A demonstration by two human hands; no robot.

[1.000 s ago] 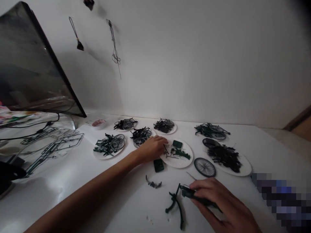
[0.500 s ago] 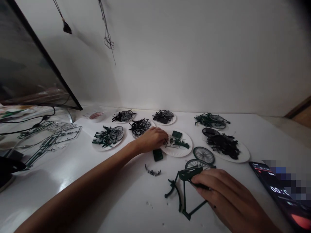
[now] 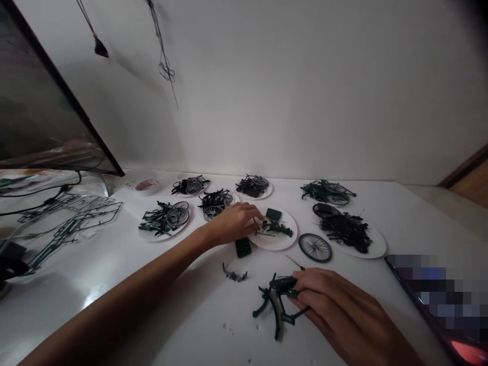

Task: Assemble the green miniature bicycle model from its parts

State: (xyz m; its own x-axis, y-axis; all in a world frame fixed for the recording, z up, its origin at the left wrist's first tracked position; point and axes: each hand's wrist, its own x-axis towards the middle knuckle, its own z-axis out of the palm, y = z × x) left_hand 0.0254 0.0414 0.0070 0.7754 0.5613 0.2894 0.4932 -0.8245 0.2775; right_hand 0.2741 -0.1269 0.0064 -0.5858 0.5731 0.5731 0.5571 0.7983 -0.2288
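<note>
here, the right hand (image 3: 337, 307) clamps a green bicycle frame (image 3: 284, 284) (likely light, stiff, brittle; pinch mid-tube). left hand (image 3: 234, 222) at plate (image 3: 277, 246); cannot tell if its fingers grip.

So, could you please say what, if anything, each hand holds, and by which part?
The right hand holds the green frame by the end away from its curved prongs; I cannot tell for the left hand.

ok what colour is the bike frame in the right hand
The bike frame is dark green; the head view shows it best.
</note>
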